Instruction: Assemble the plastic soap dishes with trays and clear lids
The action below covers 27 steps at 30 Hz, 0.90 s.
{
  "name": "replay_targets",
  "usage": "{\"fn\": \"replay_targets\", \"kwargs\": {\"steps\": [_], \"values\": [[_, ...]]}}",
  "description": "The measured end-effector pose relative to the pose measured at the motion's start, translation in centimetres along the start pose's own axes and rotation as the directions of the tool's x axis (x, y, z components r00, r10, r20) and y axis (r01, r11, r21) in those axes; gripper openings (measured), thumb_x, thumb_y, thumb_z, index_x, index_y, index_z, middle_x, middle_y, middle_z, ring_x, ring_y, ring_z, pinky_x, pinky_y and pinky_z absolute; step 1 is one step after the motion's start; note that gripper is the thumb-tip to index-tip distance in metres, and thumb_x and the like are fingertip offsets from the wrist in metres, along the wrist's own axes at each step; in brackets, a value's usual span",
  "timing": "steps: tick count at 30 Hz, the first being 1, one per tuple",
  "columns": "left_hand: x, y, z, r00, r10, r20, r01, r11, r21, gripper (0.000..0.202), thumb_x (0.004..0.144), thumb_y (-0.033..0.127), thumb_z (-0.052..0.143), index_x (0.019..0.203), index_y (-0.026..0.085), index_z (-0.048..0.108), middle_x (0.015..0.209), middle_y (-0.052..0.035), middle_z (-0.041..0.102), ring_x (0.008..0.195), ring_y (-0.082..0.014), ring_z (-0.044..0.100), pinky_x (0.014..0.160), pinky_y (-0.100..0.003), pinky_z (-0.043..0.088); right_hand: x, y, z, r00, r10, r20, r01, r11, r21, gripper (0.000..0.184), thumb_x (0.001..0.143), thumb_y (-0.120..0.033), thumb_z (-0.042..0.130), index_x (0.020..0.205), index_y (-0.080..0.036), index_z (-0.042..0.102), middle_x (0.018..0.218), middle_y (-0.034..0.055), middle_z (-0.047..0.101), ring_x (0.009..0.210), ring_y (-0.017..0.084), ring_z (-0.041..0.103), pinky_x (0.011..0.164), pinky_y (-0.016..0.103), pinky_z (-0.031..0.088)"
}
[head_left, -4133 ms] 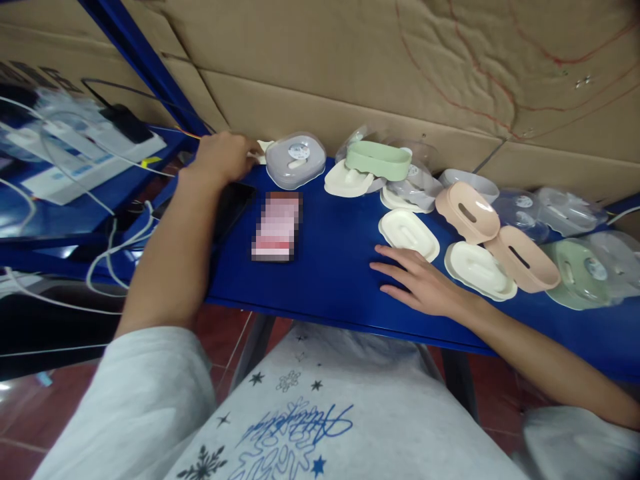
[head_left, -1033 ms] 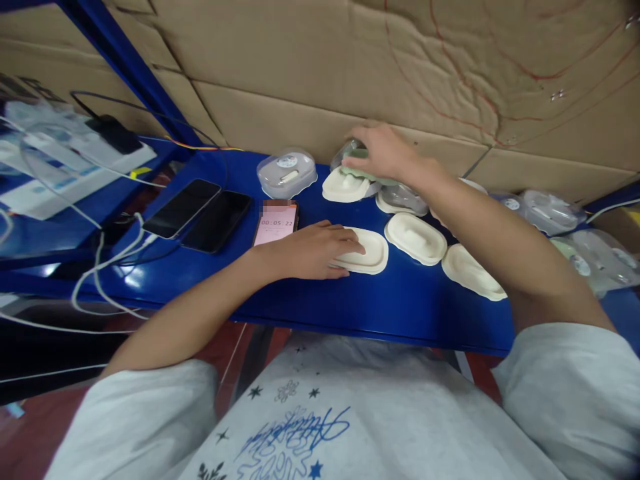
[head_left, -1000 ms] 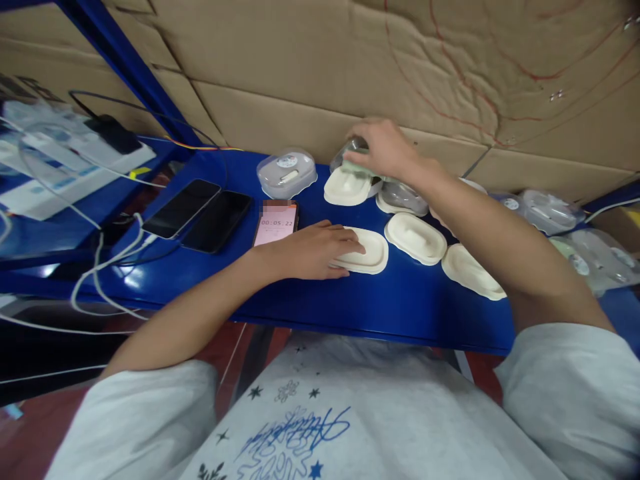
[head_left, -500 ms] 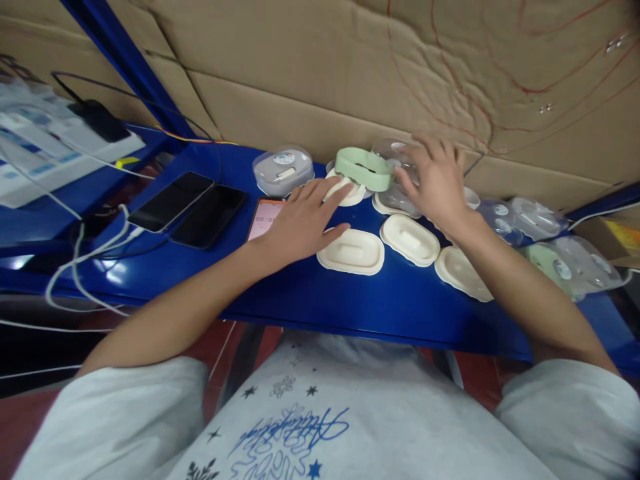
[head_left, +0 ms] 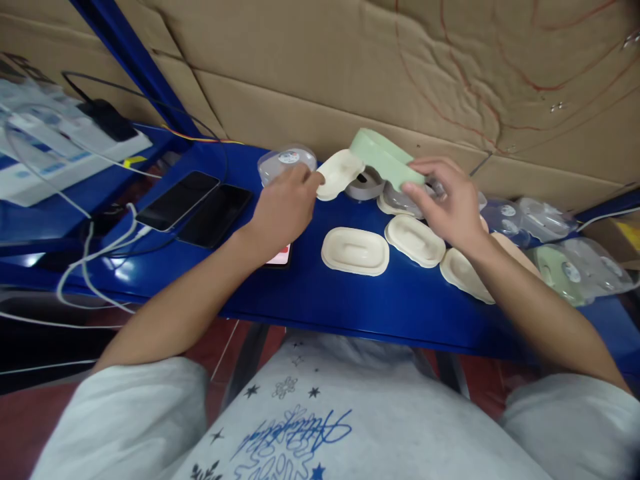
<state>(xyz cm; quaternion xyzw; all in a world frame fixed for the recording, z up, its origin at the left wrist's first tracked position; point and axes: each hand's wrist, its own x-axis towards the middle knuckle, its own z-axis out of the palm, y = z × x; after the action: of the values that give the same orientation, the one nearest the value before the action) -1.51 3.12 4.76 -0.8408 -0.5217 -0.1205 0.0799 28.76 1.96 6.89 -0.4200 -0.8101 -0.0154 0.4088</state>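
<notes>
My left hand point(head_left: 285, 207) pinches the near end of a cream oval lid-like piece point(head_left: 340, 173), which is raised and tilted at the back of the blue table point(head_left: 300, 300). A light green oval band with a wavy lower edge point(head_left: 384, 157) is lifted in my right hand point(head_left: 453, 207), gripped at its right end between thumb and fingers. The far end of the cream piece meets the band's left end; whether they touch I cannot tell. Below them lies a grey oval piece point(head_left: 364, 187). Closer to me rest a flat cream piece point(head_left: 355, 251) and another cream piece point(head_left: 415, 241).
Behind my left hand stands a clear-lidded oval case point(head_left: 287, 160). Two dark phones point(head_left: 177, 200) with white cables lie at left; another phone point(head_left: 281, 257) is partly under my left wrist. More clear cases point(head_left: 545, 217) and a green one point(head_left: 560, 273) sit at right. Cardboard point(head_left: 300, 80) backs the table.
My left hand has closed on the cream piece and tilted it up, drawing leftward. My right hand has taken hold of the green band and raised it, uncovering the grey piece.
</notes>
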Motion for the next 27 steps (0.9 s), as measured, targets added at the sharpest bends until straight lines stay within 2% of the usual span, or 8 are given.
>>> {"fn": "replay_targets", "kwargs": {"steps": [2,5,9,14,18,22,24,27], "values": [[-0.8,0.8,-0.2,0.984,0.151,0.097,-0.146,0.987,-0.061,0.03,0.112,0.032,0.051,0.133,0.018,0.067,0.126,-0.0144,0.07,0.12,-0.0334,0.069,0.097,-0.043,0.056,-2.6,-1.4,-1.3,1.0,-0.022,0.014,0.022,1.0,-0.003,0.028,0.106,-0.049,0.067,0.124,-0.029,0.074,0.125,0.0084,0.079,0.122,0.032,0.073,0.107,0.055,0.057],[-2.5,2.6,0.3,0.893,0.381,0.241,-0.352,0.923,-0.154,0.052,0.107,0.057,0.061,0.144,0.021,0.063,0.141,-0.0157,0.064,0.123,-0.0364,0.068,0.1,-0.047,0.055,-6.6,-2.5,-2.0,0.997,-0.019,0.068,0.019,1.0,-0.002,0.027,0.105,-0.038,0.069,0.13,-0.029,0.072,0.127,0.0095,0.078,0.123,0.032,0.073,0.108,0.055,0.058],[-3.9,4.2,1.0,0.821,0.476,0.314,-0.438,0.879,-0.188,0.06,0.103,0.054,0.069,0.15,0.02,0.057,0.158,-0.0189,0.053,0.127,-0.0388,0.066,0.103,-0.05,0.053,-9.8,-2.3,-1.3,0.992,-0.01,0.122,0.01,1.0,0.005,0.032,0.105,-0.033,0.069,0.136,-0.028,0.067,0.132,0.0114,0.076,0.125,0.032,0.073,0.106,0.053,0.06],[-3.5,3.2,0.2,0.866,0.399,0.3,-0.359,0.915,-0.182,0.07,0.098,0.051,0.077,0.154,0.019,0.048,0.165,-0.0204,0.045,0.137,-0.0389,0.062,0.106,-0.047,0.054,-10.2,-1.6,-0.5,0.985,-0.058,0.16,0.066,0.997,-0.042,0.032,0.105,-0.03,0.068,0.137,-0.025,0.065,0.133,0.0135,0.074,0.127,0.033,0.07,0.11,0.055,0.057],[-3.0,2.2,-1.5,0.909,0.373,0.188,-0.351,0.926,-0.141,0.061,0.094,0.042,0.082,0.143,0.02,0.054,0.151,-0.0184,0.055,0.129,-0.0381,0.066,0.102,-0.046,0.057,-10.2,-1.7,-0.4,0.988,-0.028,0.149,0.041,0.996,-0.083,0.03,0.106,-0.03,0.065,0.135,-0.023,0.063,0.132,0.0158,0.072,0.127,0.035,0.069,0.11,0.058,0.056],[-2.9,1.9,-1.3,0.826,0.561,0.054,-0.548,0.822,-0.156,0.076,0.09,0.03,0.087,0.155,0.022,0.047,0.16,-0.0206,0.048,0.148,-0.0412,0.052,0.12,-0.054,0.046,-10.5,-2.6,0.7,0.971,-0.108,0.211,0.118,0.992,-0.033,0.03,0.105,-0.029,0.066,0.135,-0.023,0.062,0.132,0.0154,0.072,0.128,0.034,0.068,0.112,0.058,0.056],[-2.8,1.8,-0.3,0.777,0.628,0.048,-0.613,0.771,-0.17,0.079,0.092,0.029,0.085,0.159,0.023,0.043,0.164,-0.0198,0.047,0.153,-0.0389,0.046,0.125,-0.054,0.039,-10.6,-3.2,1.4,0.954,-0.156,0.254,0.167,0.986,-0.02,0.029,0.106,-0.028,0.066,0.134,-0.021,0.062,0.13,0.0158,0.073,0.128,0.032,0.069,0.116,0.058,0.054],[-2.5,1.6,1.4,0.753,0.653,0.085,-0.631,0.752,-0.191,0.068,0.099,0.034,0.079,0.158,0.023,0.046,0.162,-0.0179,0.052,0.153,-0.0355,0.048,0.126,-0.052,0.038,-10.7,-3.8,2.2,0.931,-0.204,0.301,0.225,0.974,-0.036,0.029,0.108,-0.025,0.062,0.135,-0.018,0.062,0.13,0.0167,0.074,0.131,0.031,0.069,0.122,0.059,0.049]]}}
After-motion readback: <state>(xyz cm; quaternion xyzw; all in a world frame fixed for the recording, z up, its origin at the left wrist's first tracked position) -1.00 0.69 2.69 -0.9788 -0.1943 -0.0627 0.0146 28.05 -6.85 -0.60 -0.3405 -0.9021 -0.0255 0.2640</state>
